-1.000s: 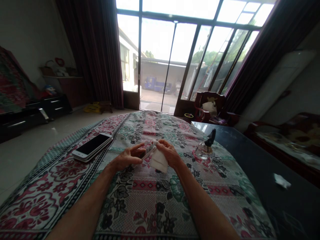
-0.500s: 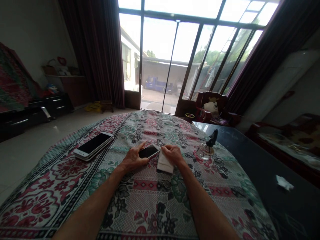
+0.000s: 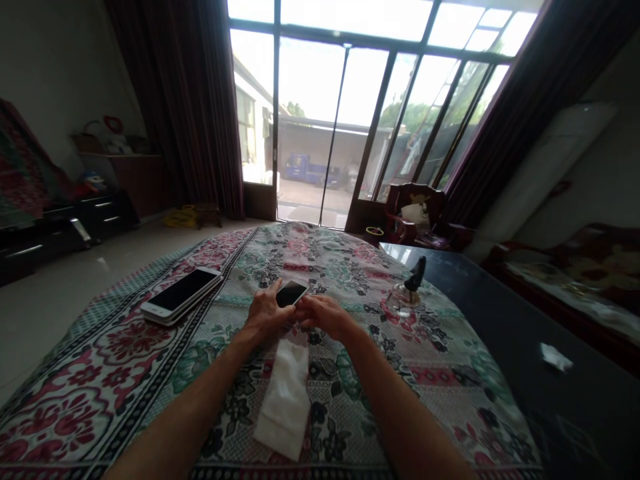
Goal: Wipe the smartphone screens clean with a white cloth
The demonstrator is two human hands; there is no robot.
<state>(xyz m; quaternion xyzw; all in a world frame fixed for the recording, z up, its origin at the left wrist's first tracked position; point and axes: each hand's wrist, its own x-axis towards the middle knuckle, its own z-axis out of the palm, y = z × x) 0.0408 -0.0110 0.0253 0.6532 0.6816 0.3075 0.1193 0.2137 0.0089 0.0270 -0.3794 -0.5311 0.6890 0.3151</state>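
Note:
A small smartphone (image 3: 291,294) with a dark screen and pale edges is tilted up just over the patterned tablecloth (image 3: 345,360). My left hand (image 3: 266,311) grips it from the left, thumb along the near edge. At its near right corner, the bent fingers of my right hand (image 3: 323,316) close on the phone's edge; the fingertips are partly hidden. Between my forearms a white folded cloth (image 3: 286,400) lies flat, with neither hand on it. Off to the left, two larger phones (image 3: 183,295) are stacked, the upper one white with a black screen.
A clear glass bottle with a black spray head (image 3: 413,283) stands right of my hands. Beyond it, a dark glossy table (image 3: 493,333) carries a crumpled white tissue (image 3: 556,358). A wooden chair (image 3: 407,213) stands near the glass doors, and a low stool (image 3: 207,215) by the curtain.
The white cloth has left my right hand and lies nearer to me, spread longer. My right hand has moved left to the phone's corner. The view has shifted slightly right.

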